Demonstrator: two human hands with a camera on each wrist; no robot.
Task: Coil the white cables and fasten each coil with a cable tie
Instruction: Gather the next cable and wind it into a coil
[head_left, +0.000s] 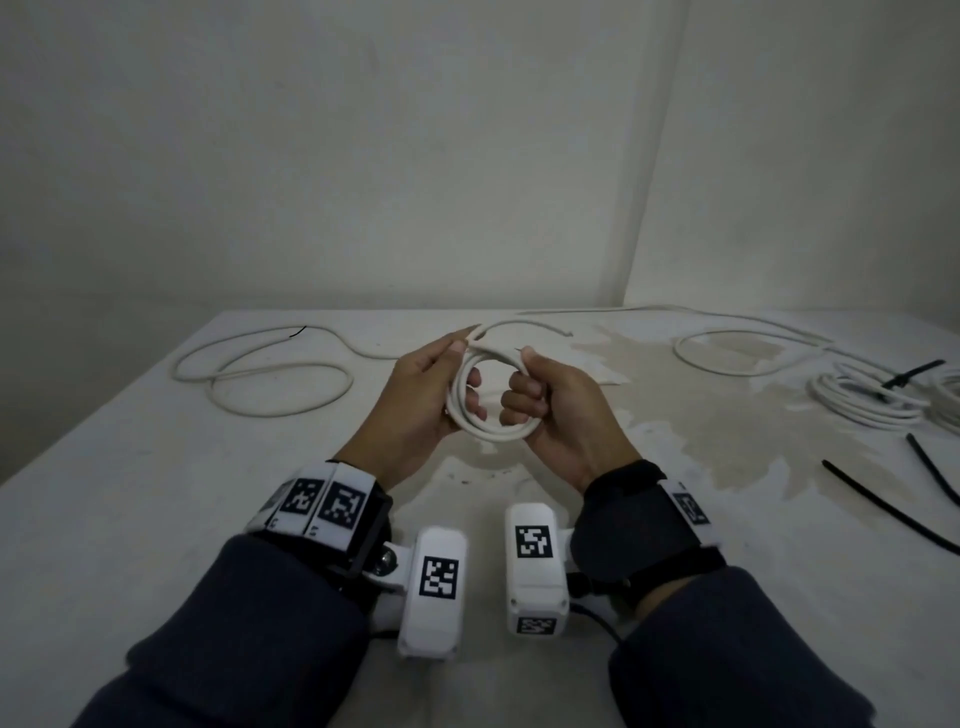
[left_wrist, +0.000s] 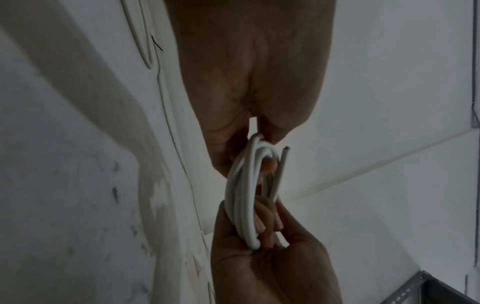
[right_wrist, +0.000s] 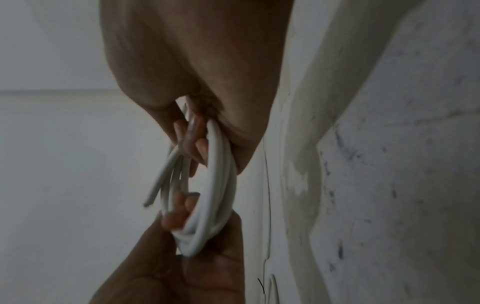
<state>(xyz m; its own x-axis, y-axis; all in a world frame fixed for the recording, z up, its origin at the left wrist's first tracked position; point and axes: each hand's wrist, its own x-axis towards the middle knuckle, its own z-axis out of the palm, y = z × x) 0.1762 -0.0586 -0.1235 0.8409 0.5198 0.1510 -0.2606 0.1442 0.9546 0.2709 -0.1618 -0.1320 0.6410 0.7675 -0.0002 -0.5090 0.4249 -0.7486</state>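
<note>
Above the near middle of the table (head_left: 156, 493), I hold the coil (head_left: 485, 415) of white cable between both hands, clear of the surface. My left hand (head_left: 421, 400) grips the left side of the ring, thumb on top and fingers curled through the opening; my right hand (head_left: 558, 410) is clamped on the right side, thumb pressing the top strand and fingers wrapped around the turns. In the left wrist view the coil (left_wrist: 245, 197) shows several turns lying close together, with 1 cut end (left_wrist: 285, 148) standing free from the bundle; the right wrist view shows the same loose end (right_wrist: 149, 202). I judge the winding is nearly complete and the step now is to tuck this end and keep the turns tight. To do it well, I would keep the left grip fixed as an anchor and let only the right fingers slide, so the turns do not spring open. The stiff cable looks likely to uncoil if both grips relax together. After that, 1 hand must hold the coil alone while the other takes a black cable tie (head_left: 883, 512) from the near right. A tied coil (head_left: 867, 400) lies at the far right, and a loose cable (head_left: 260, 379) waits at the far left.
</note>
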